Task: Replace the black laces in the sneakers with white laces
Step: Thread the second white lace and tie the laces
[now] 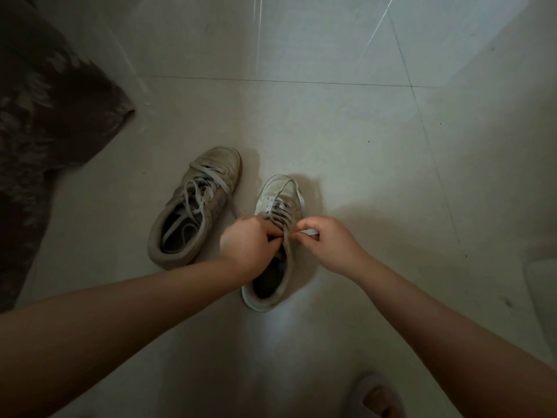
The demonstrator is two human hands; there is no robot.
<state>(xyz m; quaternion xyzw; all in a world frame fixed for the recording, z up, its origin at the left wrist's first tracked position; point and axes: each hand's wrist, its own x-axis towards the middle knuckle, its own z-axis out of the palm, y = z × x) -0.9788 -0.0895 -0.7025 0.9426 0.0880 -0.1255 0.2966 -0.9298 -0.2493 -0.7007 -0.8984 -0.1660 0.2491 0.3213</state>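
Note:
Two worn pale sneakers stand on the tiled floor. The left sneaker (193,206) carries a loosely threaded white lace (201,184) and nobody touches it. The right sneaker (278,236) has a white lace (280,214) crossed through its eyelets. My left hand (248,244) grips the lace at the tongue, fingers curled. My right hand (327,244) pinches a white lace end (310,232) just right of the shoe. No black lace is visible.
A dark patterned cloth (45,122) covers the floor at the left. A foot in a slipper (376,396) shows at the bottom edge. Pale floor tiles (331,131) stretch beyond the shoes.

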